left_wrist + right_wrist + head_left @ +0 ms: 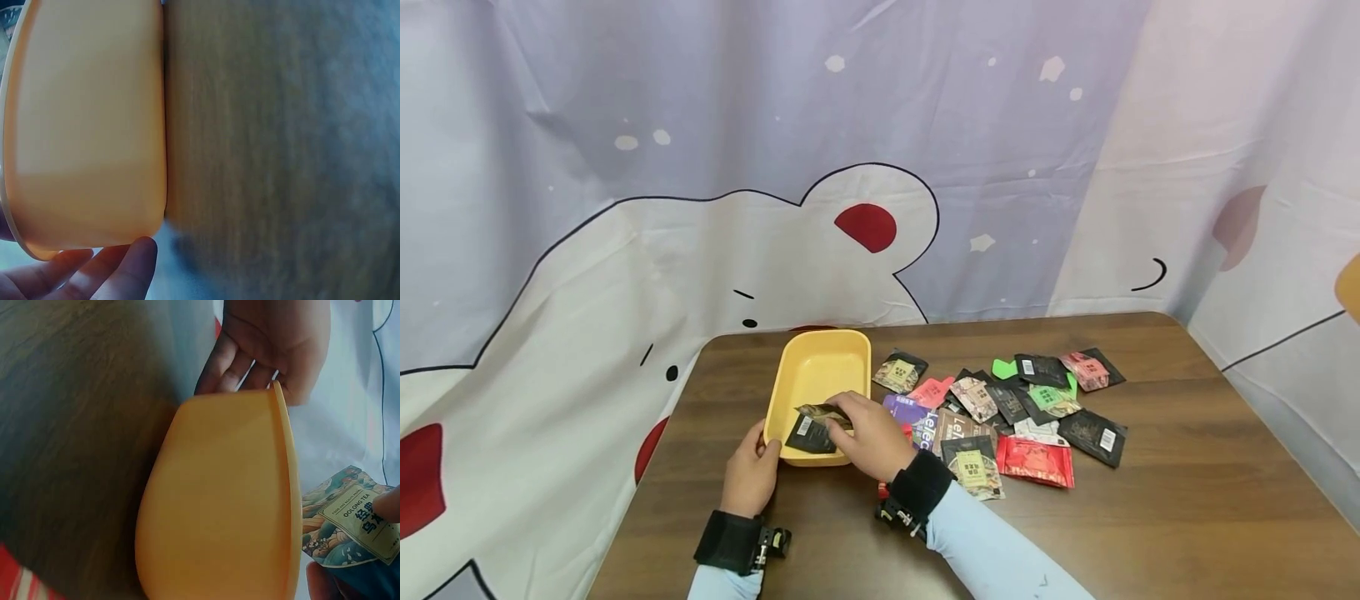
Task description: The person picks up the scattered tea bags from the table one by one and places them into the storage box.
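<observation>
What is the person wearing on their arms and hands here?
Light blue sleeves, the right one with small dark marks; a wide black band on each wrist, with a small dark device; left hand and right hand bare.

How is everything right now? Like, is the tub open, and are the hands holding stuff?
Yellow tub: upright, open on top
Black packet: lying inside the tub
Oolong tea packet: held above the tub
Left hand: gripping the tub's edge
Right hand: pinching the tea packet
Packet pile: messy, overlapping
Cloth: hanging, wrinkled
</observation>
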A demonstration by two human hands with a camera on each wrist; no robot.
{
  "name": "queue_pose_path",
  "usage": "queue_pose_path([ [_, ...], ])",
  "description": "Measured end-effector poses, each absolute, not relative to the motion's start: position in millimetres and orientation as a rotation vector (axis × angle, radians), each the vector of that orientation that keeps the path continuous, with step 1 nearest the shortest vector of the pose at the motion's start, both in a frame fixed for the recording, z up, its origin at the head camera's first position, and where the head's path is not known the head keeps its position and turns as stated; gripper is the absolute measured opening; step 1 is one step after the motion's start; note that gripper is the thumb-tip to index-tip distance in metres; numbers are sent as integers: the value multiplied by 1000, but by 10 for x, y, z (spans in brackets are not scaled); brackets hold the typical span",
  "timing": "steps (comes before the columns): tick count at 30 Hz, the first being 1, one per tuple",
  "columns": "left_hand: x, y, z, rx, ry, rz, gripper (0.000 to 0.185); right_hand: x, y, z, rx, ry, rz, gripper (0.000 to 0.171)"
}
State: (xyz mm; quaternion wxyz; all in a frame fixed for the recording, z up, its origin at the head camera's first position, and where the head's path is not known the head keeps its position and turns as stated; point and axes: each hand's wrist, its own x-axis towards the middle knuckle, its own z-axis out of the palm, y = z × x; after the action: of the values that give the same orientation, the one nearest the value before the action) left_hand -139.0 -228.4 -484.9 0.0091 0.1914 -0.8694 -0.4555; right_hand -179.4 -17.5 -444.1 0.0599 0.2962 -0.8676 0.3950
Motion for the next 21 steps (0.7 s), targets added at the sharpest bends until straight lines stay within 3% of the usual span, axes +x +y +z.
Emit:
queue_pose_path([
  [21,-1388,-2284,-4851,592,-2722,-1425,54,-1776,-226,-4454,924,-2717,1156,27],
])
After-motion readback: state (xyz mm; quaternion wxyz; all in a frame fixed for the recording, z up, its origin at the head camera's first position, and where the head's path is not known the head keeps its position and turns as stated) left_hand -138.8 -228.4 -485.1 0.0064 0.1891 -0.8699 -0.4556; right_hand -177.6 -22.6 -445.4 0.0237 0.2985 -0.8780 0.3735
